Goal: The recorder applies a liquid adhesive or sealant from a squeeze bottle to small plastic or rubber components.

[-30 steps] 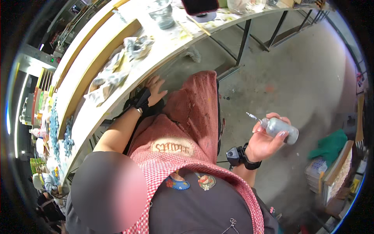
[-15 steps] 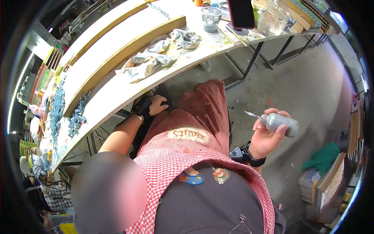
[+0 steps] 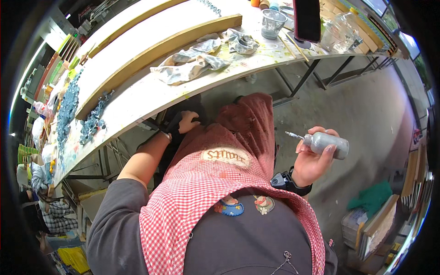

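Observation:
My right hand (image 3: 311,164) is raised to the right of my lap, its fingers closed round a small clear squeeze bottle (image 3: 329,145) with grey contents. The bottle lies nearly level, its narrow, grey-smeared tip pointing left. My left hand (image 3: 187,123) rests low on my lap by the table's edge, beside the red checked apron (image 3: 183,192). Its thumb and forefinger stand apart, with dark cloth around them; the other fingers are partly hidden, and I see nothing held.
On the white table (image 3: 133,98) lie a stained rag (image 3: 190,64), a long wooden strip (image 3: 160,57) and blue-grey clusters (image 3: 68,112). A plastic cup (image 3: 273,24), thin sticks (image 3: 295,46) and a phone (image 3: 307,20) stand farther right. Boards (image 3: 380,224) and green cloth (image 3: 372,199) sit at lower right.
The view has shifted slightly, so the table things appear farther right. My right hand still holds the bottle in nearly the same pose; my left hand stays on my lap.

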The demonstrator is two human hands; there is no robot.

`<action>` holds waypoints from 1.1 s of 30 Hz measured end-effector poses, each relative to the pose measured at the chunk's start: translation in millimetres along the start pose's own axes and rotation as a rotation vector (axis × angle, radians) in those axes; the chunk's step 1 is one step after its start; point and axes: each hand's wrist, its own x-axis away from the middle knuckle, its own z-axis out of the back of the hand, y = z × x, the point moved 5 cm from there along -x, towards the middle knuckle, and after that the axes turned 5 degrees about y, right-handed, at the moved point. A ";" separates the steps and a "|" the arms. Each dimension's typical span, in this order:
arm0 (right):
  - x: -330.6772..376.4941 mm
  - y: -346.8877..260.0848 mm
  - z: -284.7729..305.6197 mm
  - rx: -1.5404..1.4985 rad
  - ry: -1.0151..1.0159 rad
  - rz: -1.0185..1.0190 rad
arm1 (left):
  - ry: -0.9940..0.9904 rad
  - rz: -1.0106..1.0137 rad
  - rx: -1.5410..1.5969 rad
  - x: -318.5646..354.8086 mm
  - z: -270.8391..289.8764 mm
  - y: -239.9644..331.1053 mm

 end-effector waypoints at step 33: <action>-4.4 7.5 2.2 -0.039 -0.022 -0.020 | 0.005 0.041 -0.021 6.3 -0.8 -8.0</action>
